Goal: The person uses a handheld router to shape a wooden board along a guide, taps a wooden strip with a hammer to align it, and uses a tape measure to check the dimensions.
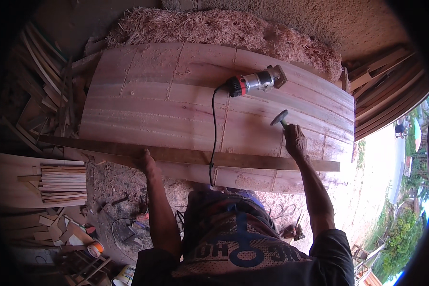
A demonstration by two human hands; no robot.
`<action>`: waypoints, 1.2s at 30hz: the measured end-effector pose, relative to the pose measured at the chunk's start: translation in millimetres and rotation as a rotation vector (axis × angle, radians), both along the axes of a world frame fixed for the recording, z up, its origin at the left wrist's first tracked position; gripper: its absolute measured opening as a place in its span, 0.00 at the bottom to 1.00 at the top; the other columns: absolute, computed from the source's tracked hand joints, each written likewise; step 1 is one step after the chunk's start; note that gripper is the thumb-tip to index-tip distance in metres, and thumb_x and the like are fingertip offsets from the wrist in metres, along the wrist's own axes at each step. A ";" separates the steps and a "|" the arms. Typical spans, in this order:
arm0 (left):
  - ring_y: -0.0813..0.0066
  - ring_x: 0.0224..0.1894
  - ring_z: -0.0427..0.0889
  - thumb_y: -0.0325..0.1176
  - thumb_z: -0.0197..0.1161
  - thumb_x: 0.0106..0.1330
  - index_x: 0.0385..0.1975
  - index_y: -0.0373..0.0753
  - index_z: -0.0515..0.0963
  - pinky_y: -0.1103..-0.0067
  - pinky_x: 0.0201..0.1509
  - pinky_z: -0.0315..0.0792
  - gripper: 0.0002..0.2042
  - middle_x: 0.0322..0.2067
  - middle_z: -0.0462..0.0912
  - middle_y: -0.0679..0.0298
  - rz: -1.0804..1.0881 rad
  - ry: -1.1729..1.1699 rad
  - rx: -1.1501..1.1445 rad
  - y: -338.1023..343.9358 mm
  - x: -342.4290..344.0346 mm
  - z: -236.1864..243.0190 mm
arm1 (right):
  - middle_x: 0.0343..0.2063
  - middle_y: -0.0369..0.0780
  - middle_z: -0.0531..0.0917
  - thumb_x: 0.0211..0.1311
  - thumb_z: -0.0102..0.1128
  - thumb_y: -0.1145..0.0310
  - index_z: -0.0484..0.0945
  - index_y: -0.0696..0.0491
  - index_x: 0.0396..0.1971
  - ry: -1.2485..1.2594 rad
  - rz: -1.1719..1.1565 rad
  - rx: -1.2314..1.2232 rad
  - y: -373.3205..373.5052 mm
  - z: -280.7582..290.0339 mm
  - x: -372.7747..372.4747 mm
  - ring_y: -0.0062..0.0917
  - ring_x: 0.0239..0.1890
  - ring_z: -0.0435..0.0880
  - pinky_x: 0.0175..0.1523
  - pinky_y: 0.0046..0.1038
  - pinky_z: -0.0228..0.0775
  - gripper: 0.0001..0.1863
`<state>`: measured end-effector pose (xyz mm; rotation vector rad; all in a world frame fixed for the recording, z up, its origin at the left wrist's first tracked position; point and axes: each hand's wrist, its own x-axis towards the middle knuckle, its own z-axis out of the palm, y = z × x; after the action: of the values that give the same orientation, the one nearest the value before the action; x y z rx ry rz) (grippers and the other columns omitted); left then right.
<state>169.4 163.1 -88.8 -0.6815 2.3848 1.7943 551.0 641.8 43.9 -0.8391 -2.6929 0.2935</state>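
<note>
A broad wooden panel point(183, 117) with grooves cut along and across it lies before me, dusted with shavings. My left hand point(146, 161) is closed around a long wooden strip point(252, 160) that stretches across the panel's near part. In my right hand point(295, 140), above the right half of the panel, is a hammer point(281, 117) with a dark head and green handle. Farther back, a trim router point(257, 82) with a red ring rests on its side on the panel. Its black cord point(215, 128) runs toward me over the strip.
Wood shavings point(219, 28) are heaped behind the panel. Stacked boards point(388, 95) stand at the right, and loose timber point(43, 81) at the left. Cut strips point(63, 183) lie on a board at the lower left. Tools and cords litter the floor near an orange roll point(95, 249) and a bucket point(125, 275).
</note>
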 end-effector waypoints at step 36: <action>0.65 0.58 0.68 0.47 0.62 0.66 0.67 0.49 0.61 0.62 0.51 0.70 0.31 0.61 0.67 0.64 0.097 -0.222 0.220 33.8 19.8 45.5 | 0.30 0.54 0.79 0.64 0.44 0.76 0.59 0.41 0.71 0.002 -0.023 -0.562 -215.4 63.4 -10.0 0.49 0.32 0.80 0.38 0.46 0.70 0.33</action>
<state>189.2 196.9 -43.3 -0.9264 2.0101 1.8693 541.1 426.4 107.4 -1.0055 -2.6211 1.0763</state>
